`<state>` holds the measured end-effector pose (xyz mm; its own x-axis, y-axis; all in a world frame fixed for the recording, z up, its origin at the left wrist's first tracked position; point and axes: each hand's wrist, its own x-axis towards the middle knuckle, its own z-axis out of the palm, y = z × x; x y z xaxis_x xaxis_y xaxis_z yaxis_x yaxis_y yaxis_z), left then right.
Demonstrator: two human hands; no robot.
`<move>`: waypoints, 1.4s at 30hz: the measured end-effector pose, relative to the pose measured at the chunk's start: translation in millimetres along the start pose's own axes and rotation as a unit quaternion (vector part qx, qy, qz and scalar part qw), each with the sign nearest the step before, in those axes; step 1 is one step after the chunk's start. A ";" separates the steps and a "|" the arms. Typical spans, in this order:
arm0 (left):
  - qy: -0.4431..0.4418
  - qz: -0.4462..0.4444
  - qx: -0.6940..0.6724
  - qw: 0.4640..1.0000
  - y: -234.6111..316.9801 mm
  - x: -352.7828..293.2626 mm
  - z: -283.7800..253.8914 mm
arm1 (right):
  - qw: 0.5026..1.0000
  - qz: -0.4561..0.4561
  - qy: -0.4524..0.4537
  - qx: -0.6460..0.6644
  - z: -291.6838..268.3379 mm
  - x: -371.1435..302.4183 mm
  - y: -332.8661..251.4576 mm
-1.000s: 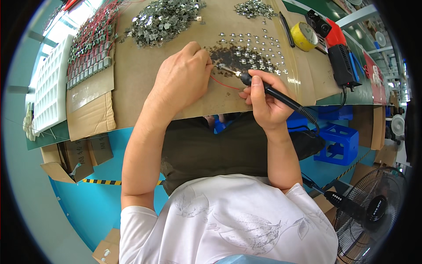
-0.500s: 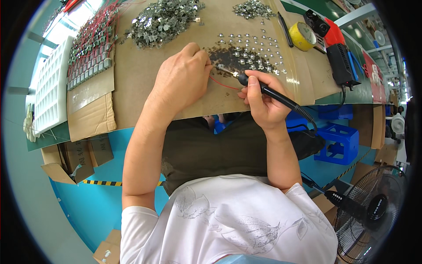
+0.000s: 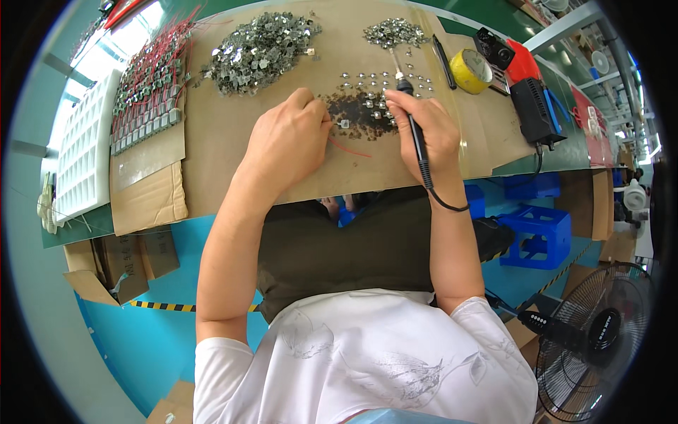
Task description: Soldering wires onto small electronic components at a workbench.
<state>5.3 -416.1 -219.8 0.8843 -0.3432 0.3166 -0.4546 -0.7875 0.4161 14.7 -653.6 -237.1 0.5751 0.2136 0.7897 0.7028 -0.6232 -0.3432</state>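
My left hand (image 3: pixel 291 141) is closed in a pinch over the brown work sheet, with a thin red wire (image 3: pixel 350 148) coming out from beneath its fingers. Just beside those fingertips is a small silver metal tab (image 3: pixel 344 124); whether the fingers touch it I cannot tell. In my right hand (image 3: pixel 434 134) is a black-handled soldering iron (image 3: pixel 418 138), gripped like a pen. Its tip points away from me, over the far side of the rows of small metal pieces (image 3: pixel 381 83). A dark scorched patch (image 3: pixel 349 109) lies between the two hands.
A large heap of metal tabs (image 3: pixel 261 53) and a smaller heap (image 3: pixel 395 32) lie farther back. Wired parts (image 3: pixel 145 92) and a white tray (image 3: pixel 85 145) stand left. On the right are a black pen (image 3: pixel 443 62), yellow tape (image 3: pixel 471 71) and a black box (image 3: pixel 537 106).
My right hand has swung the soldering iron away from the left fingertips, its tip turning to point far. The metal tab shows more plainly. My left hand stays nearly in place.
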 end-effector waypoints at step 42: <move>0.007 0.003 -0.001 1.000 0.7 0.3 -1.0 | 0.994 -0.060 -0.093 0.019 0.0 -3.8 -2.3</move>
<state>5.2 -416.2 -218.6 0.8800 -0.3410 0.3306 -0.4602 -0.7843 0.4160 10.9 -653.0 -239.3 0.5520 0.4225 0.7189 0.7837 -0.5574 -0.2742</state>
